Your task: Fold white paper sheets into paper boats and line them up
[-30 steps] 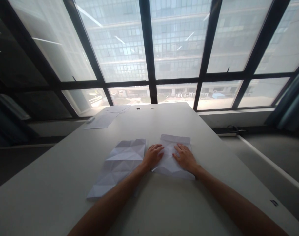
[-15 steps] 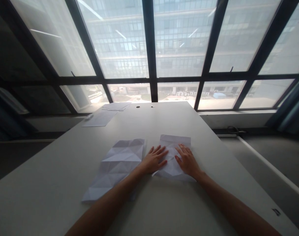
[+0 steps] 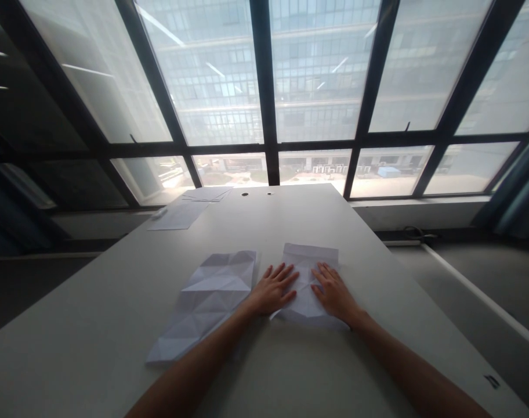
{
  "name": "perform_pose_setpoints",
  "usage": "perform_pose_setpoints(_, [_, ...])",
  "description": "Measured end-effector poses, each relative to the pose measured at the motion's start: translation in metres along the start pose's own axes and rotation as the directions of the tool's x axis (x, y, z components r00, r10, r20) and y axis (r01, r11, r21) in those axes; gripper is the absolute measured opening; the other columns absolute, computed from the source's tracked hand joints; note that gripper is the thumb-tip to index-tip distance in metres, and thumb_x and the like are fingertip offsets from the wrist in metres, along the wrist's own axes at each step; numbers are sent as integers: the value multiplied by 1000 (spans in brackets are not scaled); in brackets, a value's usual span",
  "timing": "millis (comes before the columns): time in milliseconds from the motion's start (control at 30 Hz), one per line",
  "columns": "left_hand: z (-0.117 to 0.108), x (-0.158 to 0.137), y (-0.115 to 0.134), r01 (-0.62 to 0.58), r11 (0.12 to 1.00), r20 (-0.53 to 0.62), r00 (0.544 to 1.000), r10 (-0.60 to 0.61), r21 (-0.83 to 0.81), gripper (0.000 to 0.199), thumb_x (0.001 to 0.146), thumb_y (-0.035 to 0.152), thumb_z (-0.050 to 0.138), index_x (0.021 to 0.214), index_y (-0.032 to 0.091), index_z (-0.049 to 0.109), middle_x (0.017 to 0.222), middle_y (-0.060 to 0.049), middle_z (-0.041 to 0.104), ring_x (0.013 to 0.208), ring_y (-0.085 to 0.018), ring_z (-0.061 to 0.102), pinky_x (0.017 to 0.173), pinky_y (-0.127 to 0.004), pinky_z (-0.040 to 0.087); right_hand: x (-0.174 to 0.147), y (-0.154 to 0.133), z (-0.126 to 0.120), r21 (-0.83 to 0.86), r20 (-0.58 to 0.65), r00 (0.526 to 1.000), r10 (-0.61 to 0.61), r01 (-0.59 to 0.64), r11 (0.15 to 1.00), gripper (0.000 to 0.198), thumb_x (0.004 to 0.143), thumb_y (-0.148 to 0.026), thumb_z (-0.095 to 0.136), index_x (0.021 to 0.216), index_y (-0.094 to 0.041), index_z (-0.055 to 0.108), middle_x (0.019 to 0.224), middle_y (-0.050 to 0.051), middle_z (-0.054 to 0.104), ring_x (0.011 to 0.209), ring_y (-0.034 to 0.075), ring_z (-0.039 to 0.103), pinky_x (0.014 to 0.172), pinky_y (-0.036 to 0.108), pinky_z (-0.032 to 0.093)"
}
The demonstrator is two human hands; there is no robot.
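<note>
Both hands rest on a creased white sheet of paper (image 3: 305,299) lying on the table. My left hand (image 3: 273,289) is spread flat over the sheet's left side, fingers pointing up and to the right. On its right side lies my right hand (image 3: 334,292), fingers stretched out toward the far left. The sheet's near edge curls up a little, and a fold line runs along its far end. To the left sits a larger white paper (image 3: 216,290) with many crisscross creases, partly covered by my left forearm.
The white table (image 3: 286,217) reaches toward tall windows. At its far left lie several flat white sheets (image 3: 175,216) with a small clear object (image 3: 159,213) on them. Two small holes are near the far edge, and a dark mark (image 3: 491,381) is at the right edge.
My right hand has shifted slightly on the sheet, its fingers now lying closer together. My left hand stays nearly in place. The whole view has tilted slightly upward.
</note>
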State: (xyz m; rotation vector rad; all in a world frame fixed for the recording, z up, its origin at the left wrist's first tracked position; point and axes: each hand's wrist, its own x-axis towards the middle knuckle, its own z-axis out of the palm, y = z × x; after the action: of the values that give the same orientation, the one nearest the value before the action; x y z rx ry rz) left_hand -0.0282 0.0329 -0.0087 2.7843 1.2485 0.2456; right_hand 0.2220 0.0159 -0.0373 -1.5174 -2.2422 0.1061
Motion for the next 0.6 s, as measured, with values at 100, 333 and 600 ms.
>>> perform_pose_setpoints(100, [0,0,-1,-2,1000,18,1000,2,18,58,100,57,34,153,36,27,161,-1,22,149,-26,18,120,-52,13,1,-3,-1,-11,21,1000,17,-16,1000,49,95,-32,47,141,-14,51,152,17,41,144,29,31,117,48,25])
perform_pose_setpoints(333, [1,3,-4,-4,1000,11,1000,4,28,58,99,59,32,153,37,27,161,0,23,149,-25,19,120,-50,14,4,-8,-7,-34,71,997,33,-30,999,49,96,-31,46,142,-14,49,153,17,39,144,29,30,117,49,24])
perform_pose_setpoints(600, [-1,5,-2,15,1000,2,1000,-15,-6,57,99,59,33,152,38,30,161,1,24,149,-26,20,120,-51,15,8,-10,-16,-17,-6,1000,-19,19,1000,45,95,-27,46,137,-12,55,148,17,47,140,30,38,116,49,28])
